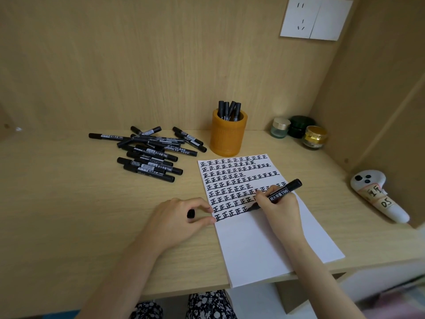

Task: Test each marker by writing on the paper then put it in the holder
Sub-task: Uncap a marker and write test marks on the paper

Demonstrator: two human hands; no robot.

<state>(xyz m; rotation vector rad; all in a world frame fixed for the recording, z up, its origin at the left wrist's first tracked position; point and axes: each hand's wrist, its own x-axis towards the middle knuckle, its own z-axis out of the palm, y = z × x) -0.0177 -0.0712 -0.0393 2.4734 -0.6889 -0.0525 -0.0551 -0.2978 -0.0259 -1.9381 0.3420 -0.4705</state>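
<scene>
A white paper (264, 240) lies on the wooden desk, its upper half filled with rows of black characters. My right hand (279, 209) grips an uncapped black marker (281, 192), whose tip touches the paper at the end of the second-lowest row. My left hand (177, 217) rests at the paper's left edge, holding the black cap (190, 213) in its curled fingers. An orange holder (227, 135) behind the paper contains several black markers (228, 110). A pile of several black markers (151, 150) lies to the left.
Three small jars (299, 132) stand at the back right of the desk (69, 203). A white device with a handwritten label (377, 194) lies against the right wall. A wall socket (316, 17) sits high on the back panel. The paper overhangs the desk's front edge.
</scene>
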